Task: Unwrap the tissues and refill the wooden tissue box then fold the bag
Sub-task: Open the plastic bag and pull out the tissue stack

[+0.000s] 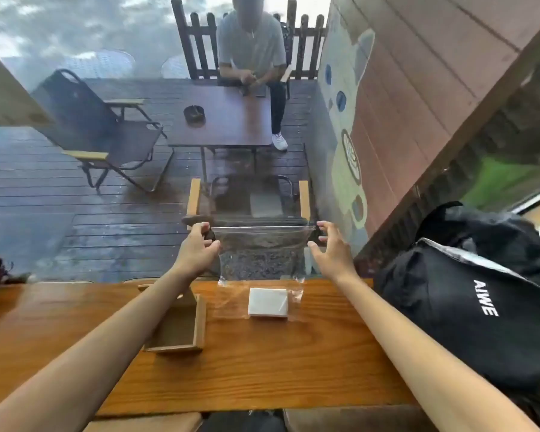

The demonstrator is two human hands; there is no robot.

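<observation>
Here, clear bag (261,254) stretched between both hands' fingers (204,229) — tissues (268,302) below.

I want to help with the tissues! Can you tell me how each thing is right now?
Clear plastic bag: held up by its top corners, bottom end trailing on the table.
Tissue stack: lying flat on the table, seemingly still inside the bag's bottom end.
Wooden tissue box: open, looks empty.
Left hand: pinching the bag's left corner.
Right hand: fingers on the right corner.
Black bag: resting beside the table.
</observation>
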